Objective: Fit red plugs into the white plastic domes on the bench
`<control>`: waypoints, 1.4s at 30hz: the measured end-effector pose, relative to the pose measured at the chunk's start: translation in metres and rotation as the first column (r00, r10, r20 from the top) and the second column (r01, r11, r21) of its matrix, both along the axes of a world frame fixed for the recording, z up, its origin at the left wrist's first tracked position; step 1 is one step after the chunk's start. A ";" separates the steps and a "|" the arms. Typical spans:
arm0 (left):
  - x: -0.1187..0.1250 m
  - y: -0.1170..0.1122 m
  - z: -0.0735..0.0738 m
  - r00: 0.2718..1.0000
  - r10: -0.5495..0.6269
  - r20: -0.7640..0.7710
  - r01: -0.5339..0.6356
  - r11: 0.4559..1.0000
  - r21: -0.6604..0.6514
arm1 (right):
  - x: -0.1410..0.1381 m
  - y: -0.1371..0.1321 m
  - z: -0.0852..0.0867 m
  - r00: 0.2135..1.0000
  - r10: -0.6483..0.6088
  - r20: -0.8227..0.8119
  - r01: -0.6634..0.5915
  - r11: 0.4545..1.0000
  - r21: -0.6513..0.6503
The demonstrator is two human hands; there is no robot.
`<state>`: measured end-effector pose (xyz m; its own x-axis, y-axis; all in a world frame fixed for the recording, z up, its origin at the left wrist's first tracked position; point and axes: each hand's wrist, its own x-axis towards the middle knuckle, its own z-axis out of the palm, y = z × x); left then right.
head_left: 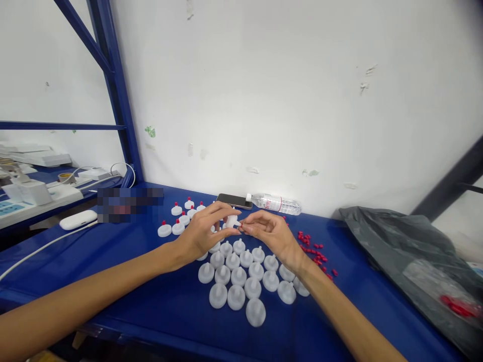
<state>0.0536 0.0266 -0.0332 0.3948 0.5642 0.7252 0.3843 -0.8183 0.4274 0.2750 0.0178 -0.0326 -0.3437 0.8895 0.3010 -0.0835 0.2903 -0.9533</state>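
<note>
Between the thumb and fingers of my left hand [204,227] is a white nozzle cap [231,221], tilted so its spout points right. My right hand [274,235] pinches a small red tip cap [240,227] at the end of that spout; how far it sits on the spout is hidden by my fingers. Below my hands, several white nozzle caps [238,277] without red tips stand spout up on the blue table [158,291]. Beyond my left hand stand several nozzle caps with red tips [178,228]. Loose red tip caps [319,258] lie scattered right of my right hand.
Against the wall lie a dark phone [236,201] and a clear plastic bottle [277,203] on its side. A grey plastic bag [400,251] covers the right side. On the left are a white case [78,219], a cable [41,247] and a power strip [56,197].
</note>
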 end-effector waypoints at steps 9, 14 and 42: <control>0.005 -0.007 0.003 0.982 -0.011 0.189 0.092 0.898 -0.430 | -0.012 -0.015 0.006 0.981 -0.182 0.073 0.163 0.963 0.213; 0.008 -0.014 0.010 0.940 -0.122 0.319 0.282 0.803 -0.525 | -0.010 -0.014 0.007 0.955 -0.271 0.118 0.224 0.923 0.312; 0.008 -0.010 0.010 0.857 -0.199 0.475 0.495 0.571 -0.655 | -0.017 -0.025 0.013 0.974 -0.160 0.163 0.123 0.969 0.216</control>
<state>0.0616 0.0165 -0.0229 0.5157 0.8212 0.2443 -0.1363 -0.2029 0.9697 0.2580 -0.0074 -0.0193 -0.2834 0.8592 0.4261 0.1375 0.4761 -0.8686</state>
